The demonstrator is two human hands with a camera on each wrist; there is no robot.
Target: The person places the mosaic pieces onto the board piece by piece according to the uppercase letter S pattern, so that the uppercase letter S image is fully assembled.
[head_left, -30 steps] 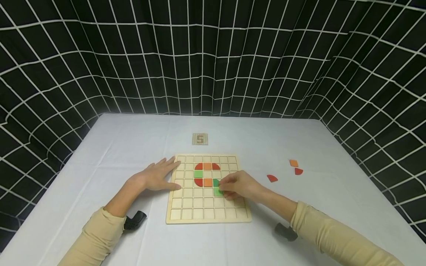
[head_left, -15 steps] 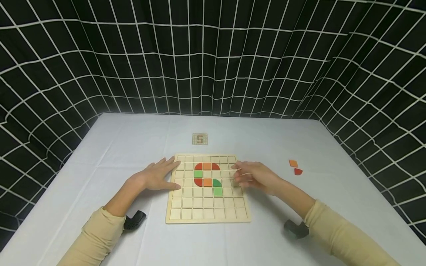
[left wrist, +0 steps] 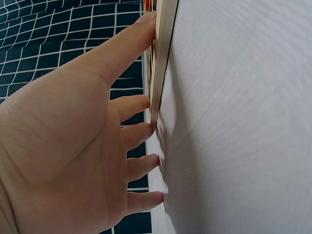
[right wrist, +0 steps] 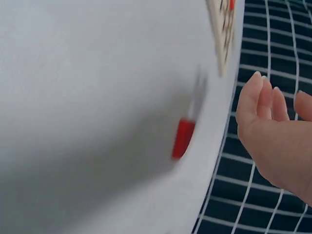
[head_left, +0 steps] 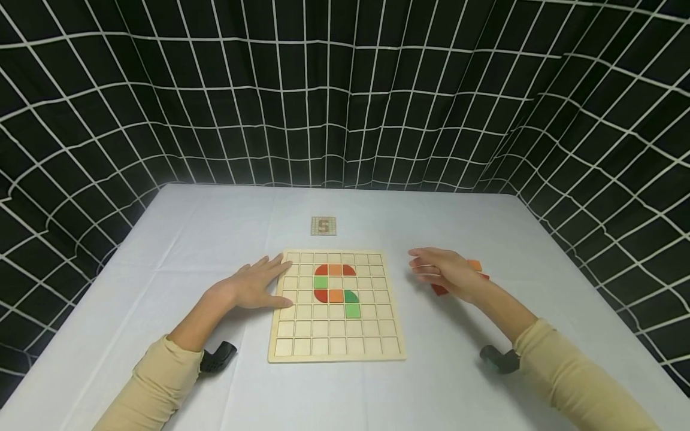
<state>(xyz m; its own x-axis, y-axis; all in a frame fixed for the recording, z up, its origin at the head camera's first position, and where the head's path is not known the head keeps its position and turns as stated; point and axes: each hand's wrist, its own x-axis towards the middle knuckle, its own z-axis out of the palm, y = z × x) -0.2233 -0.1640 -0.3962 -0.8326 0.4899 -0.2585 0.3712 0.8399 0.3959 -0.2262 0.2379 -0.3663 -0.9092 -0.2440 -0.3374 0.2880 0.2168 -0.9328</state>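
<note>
A pale wooden grid board [head_left: 312, 347] lies on the table. Red quarter-circle tiles [head_left: 321, 296], orange square tiles [head_left: 336, 296], light green square tiles [head_left: 353, 310] and a dark green quarter-circle tile [head_left: 351, 296] sit in its cells, forming a curve. My left hand [head_left: 249, 286] rests at the board's left edge, fingers spread, thumb [left wrist: 131, 44] on the rim. To the right of the board, my right hand [head_left: 450, 274] hovers over the table with loosely bent fingers and nothing between them. Below it lies a loose red tile [right wrist: 184, 139], partly hidden in the head view.
An orange square tile [head_left: 475, 264] and another red tile [head_left: 486, 276] show behind my right hand. Beyond the board lies a small gridded card [head_left: 323, 225] with a brown S-like figure. Black curtains [head_left: 334, 108] with white grid lines surround the white table [head_left: 215, 215].
My right hand has let go of the light green tile on the board and moved right, off the board and above the loose tiles. The left hand has stayed in place.
</note>
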